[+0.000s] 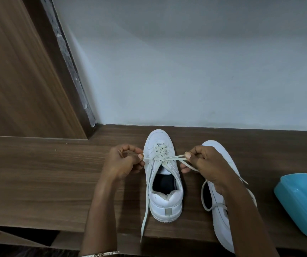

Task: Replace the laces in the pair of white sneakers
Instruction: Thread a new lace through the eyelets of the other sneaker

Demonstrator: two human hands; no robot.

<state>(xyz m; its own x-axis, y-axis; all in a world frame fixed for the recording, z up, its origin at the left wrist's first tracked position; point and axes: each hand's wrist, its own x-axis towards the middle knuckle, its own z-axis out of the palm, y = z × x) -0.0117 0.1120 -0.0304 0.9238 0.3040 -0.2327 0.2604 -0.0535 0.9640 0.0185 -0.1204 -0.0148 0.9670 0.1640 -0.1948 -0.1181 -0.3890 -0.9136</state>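
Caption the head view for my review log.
Left hand and right hand pinch lace ends over one white sneaker; second sneaker and blue tub beside it.

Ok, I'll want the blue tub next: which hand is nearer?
Right. The right hand is left of the blue tub; the left hand is farther left, beyond the middle sneaker.

**Whites on brown grain**

White on both sneakers [163, 182], cream on the lace [145, 210], grey on the heel tab [168, 211]. Brown wood grain across table [47, 182] and left door [19, 71]. Bright blue on right tub [301, 203]; pale blue-grey on far wall [186, 62].
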